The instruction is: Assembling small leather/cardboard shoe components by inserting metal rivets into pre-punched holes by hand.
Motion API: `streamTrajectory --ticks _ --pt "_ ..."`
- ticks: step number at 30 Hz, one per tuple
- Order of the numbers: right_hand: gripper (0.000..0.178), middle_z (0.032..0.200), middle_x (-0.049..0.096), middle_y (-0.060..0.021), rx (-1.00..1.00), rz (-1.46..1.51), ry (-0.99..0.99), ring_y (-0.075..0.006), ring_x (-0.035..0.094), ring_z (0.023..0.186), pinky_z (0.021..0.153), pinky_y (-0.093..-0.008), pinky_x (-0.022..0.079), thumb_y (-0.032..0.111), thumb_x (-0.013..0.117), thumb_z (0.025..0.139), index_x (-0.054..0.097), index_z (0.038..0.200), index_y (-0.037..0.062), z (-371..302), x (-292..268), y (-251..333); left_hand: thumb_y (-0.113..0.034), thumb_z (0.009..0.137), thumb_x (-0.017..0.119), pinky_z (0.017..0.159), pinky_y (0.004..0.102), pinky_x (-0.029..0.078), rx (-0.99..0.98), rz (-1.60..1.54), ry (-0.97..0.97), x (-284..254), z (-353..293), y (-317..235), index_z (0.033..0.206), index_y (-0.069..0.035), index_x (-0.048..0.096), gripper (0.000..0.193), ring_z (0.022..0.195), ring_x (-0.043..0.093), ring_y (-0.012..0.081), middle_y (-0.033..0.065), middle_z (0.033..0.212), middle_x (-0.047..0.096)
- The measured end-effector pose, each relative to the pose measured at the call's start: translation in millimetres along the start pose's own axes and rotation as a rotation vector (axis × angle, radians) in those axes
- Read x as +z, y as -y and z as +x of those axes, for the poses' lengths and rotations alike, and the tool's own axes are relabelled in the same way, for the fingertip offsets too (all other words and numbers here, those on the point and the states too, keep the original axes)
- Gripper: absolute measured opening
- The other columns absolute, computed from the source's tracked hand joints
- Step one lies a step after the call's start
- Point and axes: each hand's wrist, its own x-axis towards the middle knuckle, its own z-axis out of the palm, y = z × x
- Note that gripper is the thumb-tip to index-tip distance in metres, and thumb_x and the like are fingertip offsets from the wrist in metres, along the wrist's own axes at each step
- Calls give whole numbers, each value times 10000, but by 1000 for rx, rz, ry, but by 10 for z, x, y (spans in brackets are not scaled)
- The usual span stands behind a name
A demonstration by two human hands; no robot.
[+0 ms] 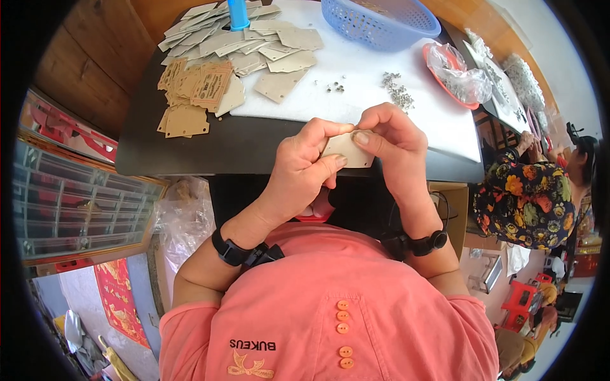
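Note:
Between my two hands, just above the table's near edge, is a small grey-beige cardboard card (348,151) with small holes. My left hand (309,155) pinches its left side between thumb and fingers. At the card's upper right edge, my right hand (395,141) presses with thumb and bent forefinger; any small part under the thumb is hidden. Beyond my hands, a few tiny metal pieces (337,87) lie on a white sheet (362,66), with a larger scatter of small metal pieces (398,92) to their right.
Grey cards (254,44) lie heaped at the far left, beside printed brown cards (190,89) and a blue upright object (237,14). A blue basket (381,25) stands at the back. Right of it, a red tray (429,58) holds a plastic bag (454,71). Another person (527,193) sits at right.

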Motion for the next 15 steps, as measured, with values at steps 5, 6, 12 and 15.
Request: streamTrajectory --ticks 5,6,12,15 --pt "149 884 638 24 -61 -57 -10 -50 564 804 703 -193 431 -44 693 879 637 980 50 5 -4 -33 48 920 619 488 170 385 -33 -26 3 -11 8 -18 1272 -18 584 359 603 566 42 20 876 657" --pt "149 884 638 24 -58 -56 -12 -50 564 804 703 -193 431 -44 693 879 637 980 50 12 -2 -25 48 920 619 488 170 385 -36 -27 4 -10 10 -27 1272 -18 584 359 603 566 42 20 876 657" --pt "112 867 637 22 97 45 -9 -53 562 794 693 -201 427 -29 690 877 646 942 49 48 7 63 49 922 623 524 177 421 23 21 30 -26 2 23 1280 -19 582 367 616 554 44 13 869 646" --pt "98 863 637 19 85 -3 -12 -55 564 795 694 -205 433 -17 682 882 645 950 43 39 59 67 53 920 624 542 182 435 35 54 32 -22 -4 10 1291 -20 579 381 623 548 44 12 868 643"
